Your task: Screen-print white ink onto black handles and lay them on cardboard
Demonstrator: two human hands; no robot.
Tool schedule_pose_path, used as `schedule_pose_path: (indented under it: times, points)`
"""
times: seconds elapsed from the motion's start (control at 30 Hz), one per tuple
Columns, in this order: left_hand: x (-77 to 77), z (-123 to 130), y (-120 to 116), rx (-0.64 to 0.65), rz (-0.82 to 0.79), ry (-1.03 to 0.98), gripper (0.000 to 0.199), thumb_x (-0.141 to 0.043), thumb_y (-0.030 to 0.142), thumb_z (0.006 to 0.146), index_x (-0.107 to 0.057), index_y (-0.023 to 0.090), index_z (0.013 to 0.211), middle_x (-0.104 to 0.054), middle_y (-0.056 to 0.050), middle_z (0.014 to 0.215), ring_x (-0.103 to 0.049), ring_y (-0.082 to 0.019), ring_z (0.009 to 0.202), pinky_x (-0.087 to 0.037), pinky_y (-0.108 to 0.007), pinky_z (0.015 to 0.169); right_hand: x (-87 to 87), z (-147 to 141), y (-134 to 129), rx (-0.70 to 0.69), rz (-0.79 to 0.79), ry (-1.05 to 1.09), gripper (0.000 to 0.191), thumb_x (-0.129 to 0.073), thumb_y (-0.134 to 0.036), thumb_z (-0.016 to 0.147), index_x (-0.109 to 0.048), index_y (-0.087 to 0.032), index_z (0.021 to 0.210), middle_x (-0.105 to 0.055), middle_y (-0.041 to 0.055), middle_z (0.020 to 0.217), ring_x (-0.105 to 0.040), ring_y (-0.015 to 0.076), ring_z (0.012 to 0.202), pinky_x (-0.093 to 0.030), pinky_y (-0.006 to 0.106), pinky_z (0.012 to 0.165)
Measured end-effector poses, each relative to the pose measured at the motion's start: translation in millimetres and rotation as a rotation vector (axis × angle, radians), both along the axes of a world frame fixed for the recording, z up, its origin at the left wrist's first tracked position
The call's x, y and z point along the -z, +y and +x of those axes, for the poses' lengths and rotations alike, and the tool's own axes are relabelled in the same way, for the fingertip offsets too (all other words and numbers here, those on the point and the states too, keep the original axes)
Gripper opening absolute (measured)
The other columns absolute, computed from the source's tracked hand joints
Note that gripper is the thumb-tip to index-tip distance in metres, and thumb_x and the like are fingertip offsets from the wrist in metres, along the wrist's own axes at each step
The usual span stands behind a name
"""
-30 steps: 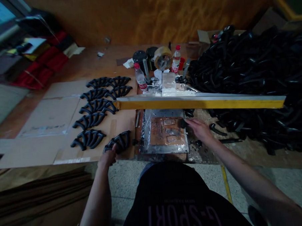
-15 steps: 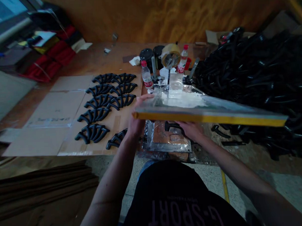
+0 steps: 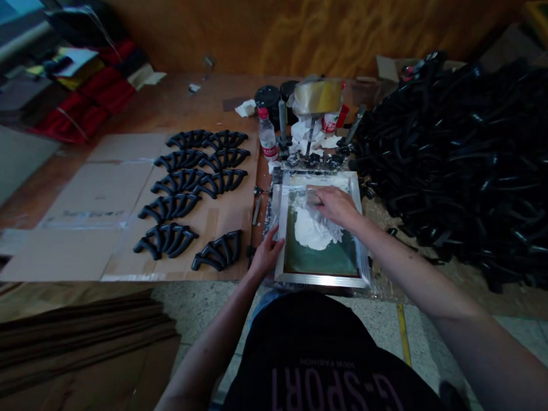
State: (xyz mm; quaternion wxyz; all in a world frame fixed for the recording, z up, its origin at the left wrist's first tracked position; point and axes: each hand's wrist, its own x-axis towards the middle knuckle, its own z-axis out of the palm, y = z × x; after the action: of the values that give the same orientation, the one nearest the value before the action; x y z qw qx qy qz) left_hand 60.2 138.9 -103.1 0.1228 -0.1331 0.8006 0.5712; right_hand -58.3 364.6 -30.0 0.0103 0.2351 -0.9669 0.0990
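A screen printing frame with metal sides lies flat in front of me, its green mesh partly covered by thick white ink. My left hand grips the frame's left side near its lower half. Over the upper middle of the mesh, my right hand is closed on a squeegee, whose flat blade shows only in part beside the fingers. Whatever lies beneath the frame is hidden.
Rows of curved black handles rest on cardboard at left. To the right rises a big heap of black handles. Behind the frame stand a bottle, clamps, crumpled paper and a tape roll on a rod.
The frame has swung down from a raised tilt to lying flat. My right hand has left the black handle under the frame and now holds the squeegee on the mesh. My left hand came down too.
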Motion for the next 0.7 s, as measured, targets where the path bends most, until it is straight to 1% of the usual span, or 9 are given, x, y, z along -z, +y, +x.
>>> schedule_pose_path:
  times: [0.07,0.13,0.2,0.27,0.3,0.37,0.47,0.6,0.7]
  points:
    - [4.9,-0.4,-2.1,0.011,-0.002,-0.001,0.058,-0.059,0.04,0.084,-0.051,0.022,0.138,-0.067,-0.001,0.074,-0.06,-0.015,0.067,-0.046,-0.025,0.063,7.9,18.2,0.8,-0.062,0.065,-0.055,0.01,-0.059,-0.024,0.085,-0.065,-0.019,0.091,-0.065,0.0085,0.093,-0.055,0.023,0.088,-0.042,0.032,0.076]
    - [8.6,0.2,-3.4,0.009,-0.004,0.003,0.056,-0.059,0.041,0.085,-0.052,0.022,0.137,-0.068,-0.002,0.076,-0.062,-0.017,0.069,-0.047,-0.026,0.064,12.5,40.1,10.2,-0.213,0.089,-0.045,0.013,-0.054,-0.015,0.083,-0.064,-0.018,0.091,-0.065,0.0086,0.092,-0.055,0.0223,0.088,-0.04,0.031,0.074]
    - [11.8,1.2,-3.6,0.009,-0.006,0.01,0.056,-0.059,0.043,0.085,-0.052,0.022,0.137,-0.068,-0.002,0.077,-0.062,-0.017,0.069,-0.048,-0.027,0.065,10.8,56.5,20.9,-0.405,0.078,-0.047,0.019,-0.053,-0.009,0.079,-0.063,-0.017,0.093,-0.065,0.0084,0.092,-0.054,0.022,0.089,-0.039,0.031,0.075]
    - [14.4,2.2,-3.4,0.013,-0.006,0.019,0.057,-0.058,0.044,0.085,-0.052,0.021,0.137,-0.068,-0.003,0.077,-0.062,-0.018,0.07,-0.048,-0.027,0.065,4.8,61.4,27.0,-0.532,0.044,-0.098,0.021,-0.054,-0.007,0.075,-0.063,-0.018,0.091,-0.065,0.0062,0.089,-0.054,0.0208,0.087,-0.039,0.029,0.074]
    - [15.5,2.5,-3.3,0.014,-0.008,0.021,0.057,-0.057,0.045,0.086,-0.051,0.021,0.137,-0.068,-0.003,0.078,-0.062,-0.018,0.07,-0.048,-0.027,0.066,1.8,60.1,27.5,-0.545,0.02,-0.123,0.02,-0.055,-0.007,0.074,-0.063,-0.019,0.088,-0.065,0.0047,0.086,-0.055,0.02,0.085,-0.038,0.029,0.073]
    - [16.8,2.9,-3.1,0.018,-0.014,0.018,0.058,-0.055,0.046,0.087,-0.05,0.021,0.138,-0.069,-0.003,0.08,-0.063,-0.018,0.072,-0.048,-0.027,0.067,-0.5,54.9,24.4,-0.461,-0.025,-0.114,0.016,-0.056,-0.008,0.075,-0.062,-0.02,0.083,-0.064,0.0035,0.081,-0.054,0.0192,0.083,-0.038,0.028,0.071]
    - [16.9,2.8,-2.7,0.02,-0.022,0.011,0.058,-0.054,0.046,0.088,-0.049,0.021,0.139,-0.069,-0.004,0.084,-0.064,-0.018,0.076,-0.049,-0.027,0.069,8.5,57.7,17.6,-0.33,-0.054,0.031,0.018,-0.051,-0.007,0.079,-0.063,-0.017,0.087,-0.064,0.0075,0.085,-0.054,0.0213,0.085,-0.039,0.03,0.073]
    - [14.2,2.6,-2.3,0.026,-0.046,0.006,0.059,-0.053,0.048,0.088,-0.049,0.019,0.139,-0.069,-0.003,0.081,-0.064,-0.018,0.073,-0.048,-0.025,0.064,22.5,76.6,19.4,-0.451,-0.12,0.061,0.024,-0.05,-0.006,0.081,-0.065,-0.016,0.096,-0.066,0.0097,0.089,-0.054,0.0222,0.087,-0.042,0.033,0.077]
    - [8.2,3.0,-3.1,0.043,-0.041,-0.008,0.061,-0.052,0.05,0.087,-0.048,0.019,0.14,-0.069,-0.003,0.08,-0.063,-0.017,0.069,-0.048,-0.025,0.062,15.9,64.6,16.8,-0.397,-0.163,0.002,0.019,-0.056,-0.014,0.083,-0.067,-0.018,0.098,-0.066,0.0069,0.086,-0.057,0.0214,0.086,-0.044,0.031,0.076]
